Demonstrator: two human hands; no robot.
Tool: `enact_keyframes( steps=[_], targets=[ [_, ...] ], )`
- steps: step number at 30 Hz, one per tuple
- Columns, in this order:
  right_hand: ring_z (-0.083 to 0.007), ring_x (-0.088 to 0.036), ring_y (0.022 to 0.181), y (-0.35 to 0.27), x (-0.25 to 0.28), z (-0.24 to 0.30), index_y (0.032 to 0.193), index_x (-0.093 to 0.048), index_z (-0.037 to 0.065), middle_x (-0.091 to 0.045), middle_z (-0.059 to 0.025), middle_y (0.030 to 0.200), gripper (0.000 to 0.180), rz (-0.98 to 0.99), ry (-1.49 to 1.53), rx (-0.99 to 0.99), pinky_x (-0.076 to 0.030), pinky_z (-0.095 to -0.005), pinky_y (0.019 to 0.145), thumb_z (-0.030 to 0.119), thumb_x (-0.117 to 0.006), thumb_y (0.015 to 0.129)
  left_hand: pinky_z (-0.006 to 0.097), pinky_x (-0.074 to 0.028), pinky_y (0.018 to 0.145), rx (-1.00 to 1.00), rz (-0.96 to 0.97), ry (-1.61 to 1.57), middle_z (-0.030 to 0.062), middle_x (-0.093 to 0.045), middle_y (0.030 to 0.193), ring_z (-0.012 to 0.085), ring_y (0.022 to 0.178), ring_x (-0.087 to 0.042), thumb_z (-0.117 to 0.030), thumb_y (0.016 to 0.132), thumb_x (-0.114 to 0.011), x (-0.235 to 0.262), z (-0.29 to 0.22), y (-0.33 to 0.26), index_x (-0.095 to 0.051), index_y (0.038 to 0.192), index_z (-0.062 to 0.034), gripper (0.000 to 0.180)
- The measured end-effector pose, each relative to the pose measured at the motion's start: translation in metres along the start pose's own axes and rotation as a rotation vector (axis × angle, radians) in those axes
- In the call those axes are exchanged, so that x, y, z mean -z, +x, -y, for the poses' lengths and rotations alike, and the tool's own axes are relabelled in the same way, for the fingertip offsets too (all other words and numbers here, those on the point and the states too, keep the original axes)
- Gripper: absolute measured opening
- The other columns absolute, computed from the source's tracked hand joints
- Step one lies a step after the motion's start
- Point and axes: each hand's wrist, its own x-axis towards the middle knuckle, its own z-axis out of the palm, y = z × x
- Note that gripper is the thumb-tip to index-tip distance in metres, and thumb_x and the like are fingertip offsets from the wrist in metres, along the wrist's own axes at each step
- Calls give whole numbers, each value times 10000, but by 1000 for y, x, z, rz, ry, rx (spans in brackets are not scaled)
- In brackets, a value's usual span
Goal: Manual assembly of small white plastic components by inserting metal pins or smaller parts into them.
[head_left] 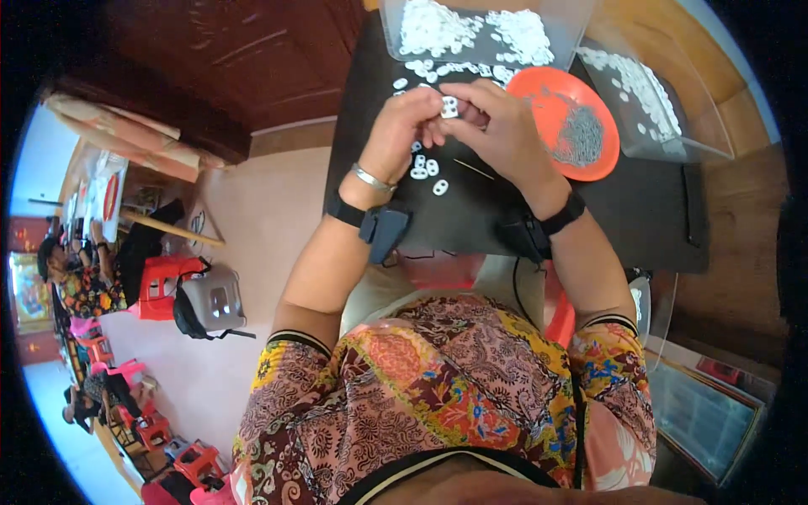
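Observation:
Above the dark table, my left hand [399, 130] and my right hand [501, 126] come together, fingers closed. Between their fingertips is a small white plastic piece [449, 107] with dark holes; my right thumb and forefinger pinch its edges while my left fingertips press its other side. Some of my left fingers are tucked out of sight. Below my hands lie several loose white two-holed pieces [440, 188] and a thin brownish stick [474, 168]. Beside my right hand sits an orange-red plate [608, 160] with a heap of small grey metal pins [581, 139].
A clear plastic bin [389, 29] of white pieces stands at the table's far edge, more pieces scattered before it. Another clear bin [715, 150] with white pieces is at the right. Off to the left are a grey stool [215, 299], red chairs and other people [84, 273].

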Motion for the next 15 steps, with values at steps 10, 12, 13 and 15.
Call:
enact_keyframes(
  steps=[10, 12, 13, 15],
  targets=[
    [-82, -496, 609, -2, 2, -8, 1038, -651, 50, -519, -15, 731, 317, -11, -11, 67, -432, -213, 556, 45, -708, 726, 189, -363, 516, -4, -18, 82, 5, -572, 657, 77, 565, -519, -195, 883, -514, -5, -6, -6, -592, 779, -53, 193],
    [-74, -489, 596, -1, 4, -9, 1033, -653, 45, -524, -11, 750, 314, -9, 2, 75, -429, -208, 547, 38, -710, 725, 189, -361, 518, 0, -5, 71, 5, -574, 657, 76, 566, -518, -200, 884, -517, -7, -8, -5, -592, 772, -57, 197],
    [-74, -489, 596, -1, 4, -11, 1033, -653, 45, -524, -11, 750, 314, -11, 0, 70, -429, -208, 547, 38, -710, 725, 189, -360, 519, -3, 4, 60, 4, -575, 657, 74, 568, -517, -204, 886, -519, -8, -7, -4, -592, 764, -61, 201],
    [-65, -489, 600, 0, 3, -14, 1048, -652, 49, -534, -6, 764, 331, -18, 29, 101, -431, -204, 548, 40, -718, 723, 188, -372, 522, -2, 29, 76, 6, -580, 665, 76, 573, -527, -203, 890, -520, -6, -8, -4, -588, 771, -62, 197]
  ],
)
